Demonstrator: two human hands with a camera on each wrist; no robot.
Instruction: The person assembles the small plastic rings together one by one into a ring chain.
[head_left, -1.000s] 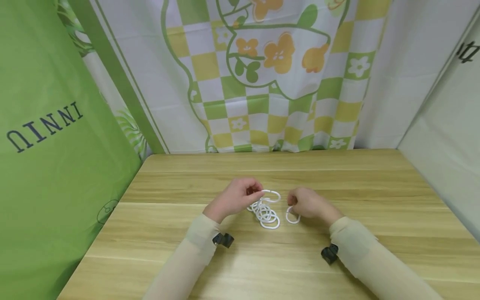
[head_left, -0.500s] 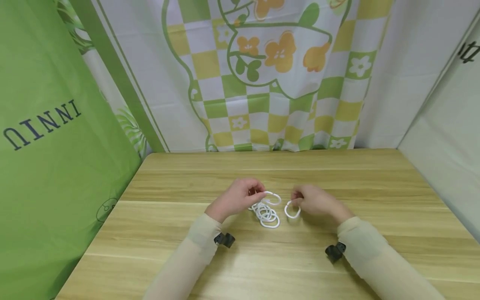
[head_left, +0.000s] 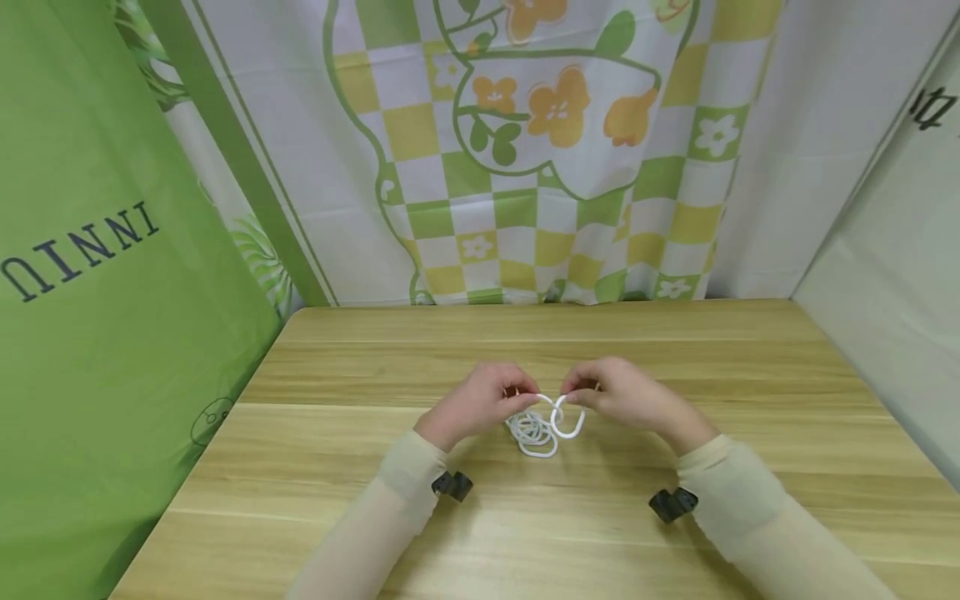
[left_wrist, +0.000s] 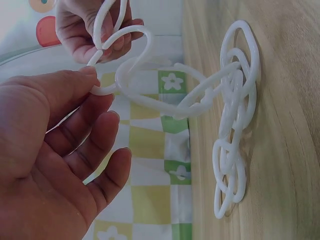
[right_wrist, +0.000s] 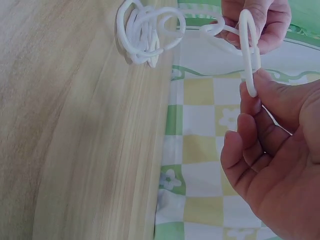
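My left hand [head_left: 480, 406] pinches the end link [left_wrist: 150, 41] of a white plastic chain between thumb and forefinger, the other fingers loosely bent. From that link the chain [left_wrist: 253, 52] runs down to a heap on the table. A separate white oval link [right_wrist: 245, 45] is pinched between the thumb and forefinger of my right hand [head_left: 630, 398]. Both held links meet between the hands; in the left wrist view the right one's end lies at a gap in the left one. Whether they are hooked together I cannot tell.
The wooden table [head_left: 525, 533] lies under both hands. A checked, flowered curtain [head_left: 547, 242] hangs along its back edge. Green cloth [head_left: 135, 358] stands at the left, white cloth [head_left: 892, 275] at the right.
The right hand has lifted its loose link and brought it left, against the chain's end link. Moving slightly right, the left hand keeps its pinch on that end link.
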